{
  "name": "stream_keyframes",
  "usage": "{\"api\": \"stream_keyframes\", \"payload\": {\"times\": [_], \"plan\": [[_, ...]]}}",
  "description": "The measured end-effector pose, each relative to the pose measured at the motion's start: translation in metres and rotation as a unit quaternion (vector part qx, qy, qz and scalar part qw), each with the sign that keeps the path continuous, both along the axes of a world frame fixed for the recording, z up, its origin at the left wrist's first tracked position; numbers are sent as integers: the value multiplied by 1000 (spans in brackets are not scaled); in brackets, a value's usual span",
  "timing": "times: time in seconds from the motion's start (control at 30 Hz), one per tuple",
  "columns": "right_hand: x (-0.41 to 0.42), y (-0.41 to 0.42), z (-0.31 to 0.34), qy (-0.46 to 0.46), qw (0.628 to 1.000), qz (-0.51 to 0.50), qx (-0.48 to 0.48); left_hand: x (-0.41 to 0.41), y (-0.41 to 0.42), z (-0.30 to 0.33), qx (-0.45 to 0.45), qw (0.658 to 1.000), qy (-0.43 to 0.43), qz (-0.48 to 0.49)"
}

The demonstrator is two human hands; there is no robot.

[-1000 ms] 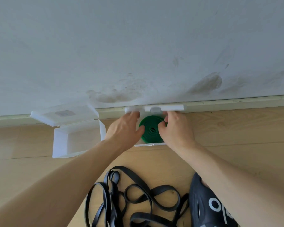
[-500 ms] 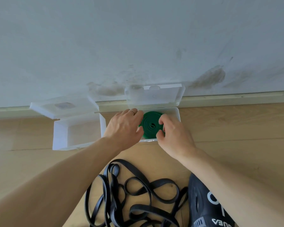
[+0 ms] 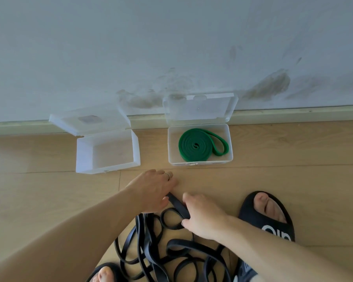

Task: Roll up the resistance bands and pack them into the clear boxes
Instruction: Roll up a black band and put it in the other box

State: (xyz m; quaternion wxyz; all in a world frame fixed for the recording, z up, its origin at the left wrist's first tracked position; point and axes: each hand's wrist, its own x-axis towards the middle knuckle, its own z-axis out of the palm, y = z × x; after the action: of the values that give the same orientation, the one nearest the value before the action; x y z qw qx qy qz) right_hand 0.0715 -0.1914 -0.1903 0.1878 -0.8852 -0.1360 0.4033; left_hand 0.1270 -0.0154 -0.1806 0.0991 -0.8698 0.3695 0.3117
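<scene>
Gripping hands: left hand [image 3: 153, 192] and right hand [image 3: 202, 215] both pinch the black band [image 3: 177, 206]
Black band: tangled on the floor [image 3: 273, 176]
Green band [image 3: 200, 145]: coiled inside the right clear box [image 3: 200, 161]
Left clear box [image 3: 107, 166]: lid open

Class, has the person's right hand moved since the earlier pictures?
Yes. The right hand left the right-hand clear plastic box and came toward the camera onto the tangled black resistance band.

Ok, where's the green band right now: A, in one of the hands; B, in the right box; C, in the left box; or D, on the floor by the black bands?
B: the coiled green band lies inside the right box, whose lid stands open against the wall, while the left box holds nothing.
</scene>
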Motion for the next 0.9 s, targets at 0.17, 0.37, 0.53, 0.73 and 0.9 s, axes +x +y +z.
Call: {"api": "stream_keyframes", "payload": {"times": [0.17, 0.37, 0.53, 0.73, 0.9], "plan": [[13, -10, 22, 73, 993, -78, 44, 4, -4, 32, 24, 998, 52, 24], [31, -18, 115, -7, 994, -72, 83, -4, -8, 124, 10, 994, 79, 76], [28, -11, 226, -219, 973, 29, 72, -30, -5, 218, -66, 982, 65, 164], [-7, 3, 348, -346, 931, 118, 22, -74, 14, 304, -263, 920, 53, 286], [-42, 12, 408, -509, 854, 104, 30, -115, 14, 348, -370, 864, 100, 328]]}}
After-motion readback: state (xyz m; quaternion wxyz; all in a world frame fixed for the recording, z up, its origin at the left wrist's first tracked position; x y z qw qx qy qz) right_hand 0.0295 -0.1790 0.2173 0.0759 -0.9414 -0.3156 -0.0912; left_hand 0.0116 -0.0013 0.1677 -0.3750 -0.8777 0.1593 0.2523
